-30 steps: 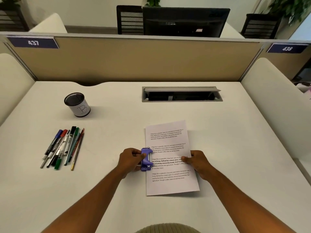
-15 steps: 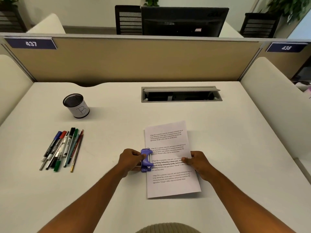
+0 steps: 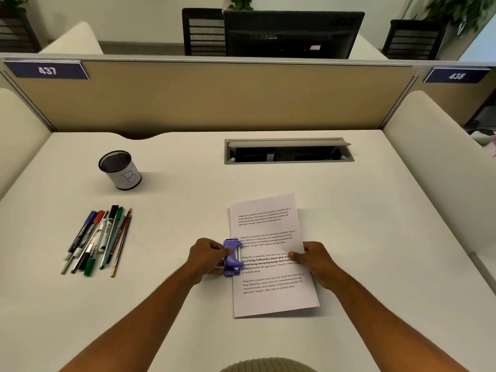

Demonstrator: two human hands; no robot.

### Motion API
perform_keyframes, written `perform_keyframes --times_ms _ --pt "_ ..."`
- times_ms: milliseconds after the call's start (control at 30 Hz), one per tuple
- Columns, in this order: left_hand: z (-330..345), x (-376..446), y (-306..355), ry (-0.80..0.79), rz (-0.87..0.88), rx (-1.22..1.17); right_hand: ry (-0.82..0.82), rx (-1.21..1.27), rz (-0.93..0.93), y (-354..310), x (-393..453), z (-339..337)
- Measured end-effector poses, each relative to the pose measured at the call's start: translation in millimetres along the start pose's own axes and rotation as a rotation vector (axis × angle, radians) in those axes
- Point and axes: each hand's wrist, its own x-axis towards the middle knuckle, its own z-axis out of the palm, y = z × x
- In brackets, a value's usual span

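Left hand [image 3: 208,257] — fingers curled, gripping purple hole punch [image 3: 232,257] at printed sheet's [image 3: 271,253] left edge. Right hand [image 3: 312,260] — thumb pinching the sheet's right edge on white desk [image 3: 349,210].

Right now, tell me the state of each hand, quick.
Left hand: closed, gripping the purple hole punch.
Right hand: closed, pinching the paper at its edge.

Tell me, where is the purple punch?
Head view, low centre: the purple punch sits on the printed sheet's left edge, held by the left hand, right of the pens.
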Motion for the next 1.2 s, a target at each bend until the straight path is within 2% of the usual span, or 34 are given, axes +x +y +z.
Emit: perform_keyframes --times_ms 367,900,1200 --pt "-1 1 12 -0.011 0.008 0.101 -0.02 0.017 0.009 1 3 -1" --pt "-1 10 0 0.108 0.019 0.095 -0.061 0.043 -0.002 4 6 -4" --pt "-3 16 -4 0.109 0.036 0.112 -0.079 0.085 -0.004 7 8 -4"
